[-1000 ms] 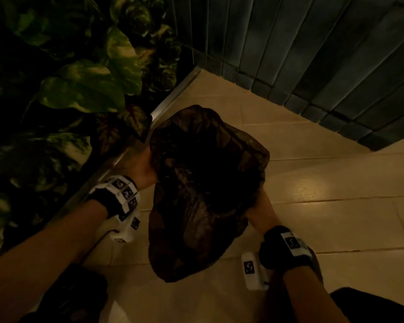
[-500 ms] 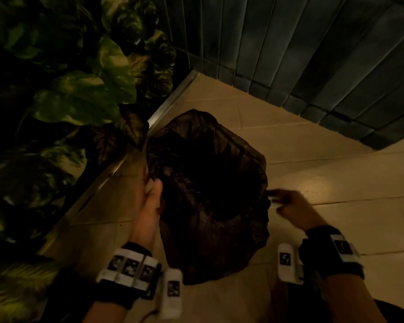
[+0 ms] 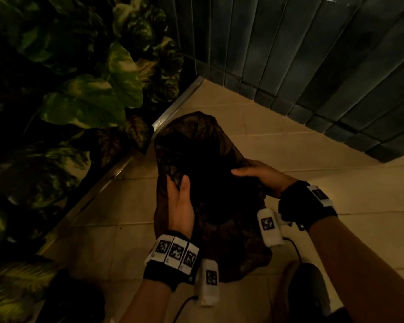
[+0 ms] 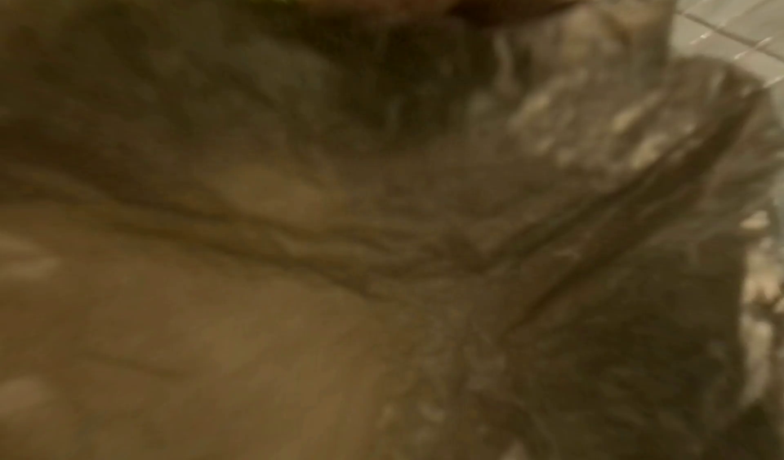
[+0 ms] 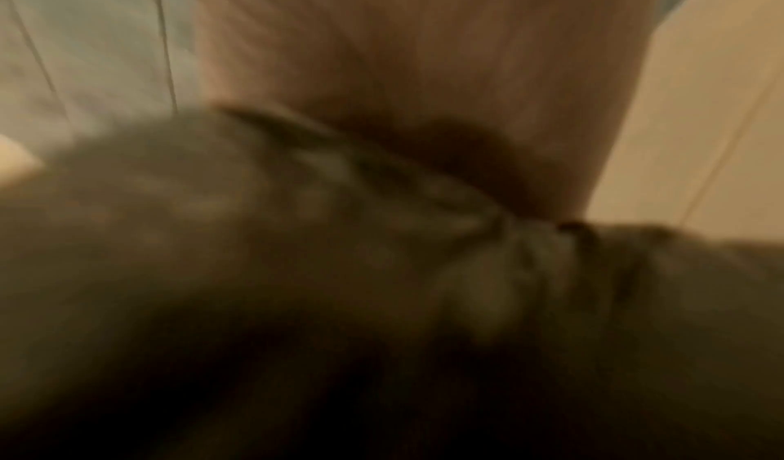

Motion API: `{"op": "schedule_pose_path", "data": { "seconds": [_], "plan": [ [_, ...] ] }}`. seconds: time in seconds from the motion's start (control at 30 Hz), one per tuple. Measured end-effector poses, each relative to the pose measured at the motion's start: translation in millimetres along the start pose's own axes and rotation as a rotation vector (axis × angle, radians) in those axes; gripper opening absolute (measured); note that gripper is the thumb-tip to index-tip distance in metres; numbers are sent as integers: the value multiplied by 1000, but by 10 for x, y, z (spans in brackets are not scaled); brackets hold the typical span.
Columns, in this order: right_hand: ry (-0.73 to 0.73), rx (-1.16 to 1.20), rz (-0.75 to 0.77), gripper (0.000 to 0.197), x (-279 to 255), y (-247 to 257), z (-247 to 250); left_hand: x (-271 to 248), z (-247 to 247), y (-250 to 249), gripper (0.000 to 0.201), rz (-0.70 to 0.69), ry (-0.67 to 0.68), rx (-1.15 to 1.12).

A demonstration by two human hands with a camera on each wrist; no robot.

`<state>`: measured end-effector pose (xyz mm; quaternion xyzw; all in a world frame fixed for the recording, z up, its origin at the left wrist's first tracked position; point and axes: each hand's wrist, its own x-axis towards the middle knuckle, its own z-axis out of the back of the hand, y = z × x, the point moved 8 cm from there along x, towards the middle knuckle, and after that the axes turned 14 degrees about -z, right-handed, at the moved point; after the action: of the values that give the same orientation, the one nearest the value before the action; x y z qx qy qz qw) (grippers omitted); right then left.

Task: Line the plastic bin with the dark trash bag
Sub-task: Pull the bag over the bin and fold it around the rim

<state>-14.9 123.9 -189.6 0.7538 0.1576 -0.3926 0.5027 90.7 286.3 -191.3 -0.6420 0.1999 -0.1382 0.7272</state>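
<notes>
The dark trash bag (image 3: 210, 145) stands puffed up on the floor with a black opening in its middle. It covers whatever is under it, so no bin plastic shows. My left hand (image 3: 181, 199) grips the bag's near-left edge, thumb on the inner side and fingers hidden behind the film. My right hand (image 3: 261, 176) holds the right edge, its fingers reaching over the opening. Both wrist views are blurred: crinkled bag film (image 4: 594, 199) fills the left one, and bunched bag film (image 5: 297, 266) lies under my right hand (image 5: 424, 64).
Large green plant leaves (image 3: 91, 99) crowd the left side behind a metal floor strip (image 3: 126, 166). A dark tiled wall (image 3: 313, 54) closes the back right. Beige floor tiles (image 3: 336, 229) spread to the right. A shoe (image 3: 306, 287) is at the bottom right.
My right hand, off to the right of the bag half a second ago, has come back and taken its right edge. My left hand stays at the left edge.
</notes>
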Motion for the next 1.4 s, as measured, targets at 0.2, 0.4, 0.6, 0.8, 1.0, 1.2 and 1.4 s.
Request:
{"op": "schedule_pose_path", "data": {
  "seconds": [0.2, 0.4, 0.6, 0.8, 1.0, 1.2, 1.4],
  "plan": [
    [-235, -179, 37, 27, 82, 365, 445, 174, -340, -195, 56, -47, -79, -34],
    [-570, -622, 86, 50, -339, 846, 998, 433, -921, -307, 62, -87, -157, -124],
    [-776, -387, -60, 89, -724, 448, 1420, 530, -1298, -513, 71, -23, -108, -165],
    [-743, -227, 58, 64, -592, 322, 1187, 1269, -516, -560, 83, -170, 60, 119],
    [-778, -128, 135, 45, -264, 354, 1277, 1886, -973, -646, 50, 117, 371, 148],
    [-854, -1, 183, 27, -285, 479, 1679, 2127, -1532, -862, 54, -197, 536, 370],
    [-815, 189, 232, 27, -284, 580, 1942, 2251, -1884, -879, 51, -153, 459, 178]
  ]
}}
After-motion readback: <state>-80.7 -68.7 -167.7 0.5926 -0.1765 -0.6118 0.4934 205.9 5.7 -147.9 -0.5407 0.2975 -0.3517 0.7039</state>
